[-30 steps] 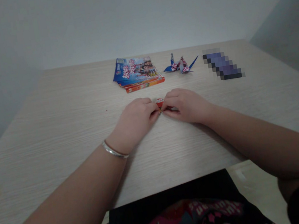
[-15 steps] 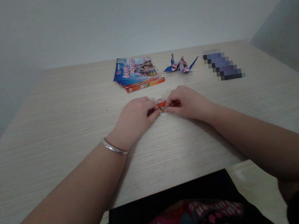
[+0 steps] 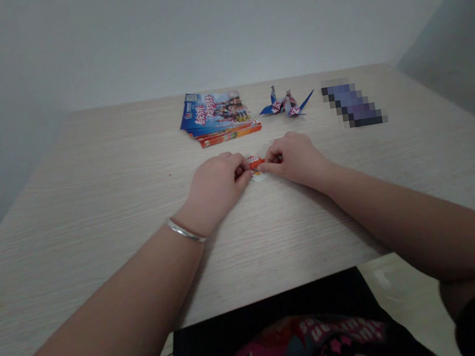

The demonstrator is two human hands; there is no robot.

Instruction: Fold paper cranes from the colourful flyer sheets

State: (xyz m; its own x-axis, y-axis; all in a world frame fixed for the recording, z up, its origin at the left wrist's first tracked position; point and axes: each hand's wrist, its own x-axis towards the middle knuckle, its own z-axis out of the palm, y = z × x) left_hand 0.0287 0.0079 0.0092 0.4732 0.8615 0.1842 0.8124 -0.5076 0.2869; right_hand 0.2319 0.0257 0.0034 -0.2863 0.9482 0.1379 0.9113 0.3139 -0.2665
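Observation:
Between my two hands, low over the table, is a small folded piece of printed paper, red-orange with white print and a pale lower part. My left hand pinches its left side between thumb and fingers; a silver bangle circles that wrist. On the other side, my right hand has its thumb and forefinger closed on the paper's right edge. The fingers cover much of the paper, so its full folded shape is hidden.
A fanned stack of printed leaflets lies beyond my hands. Beside it stand folded paper cranes, blue and white. A pixelated dark flat object rests farther right. The pale wood table meets a wall behind.
My right fingertips have shifted slightly left across the paper. More of its pale lower part shows beneath my fingers. The leaflets and cranes stay in place.

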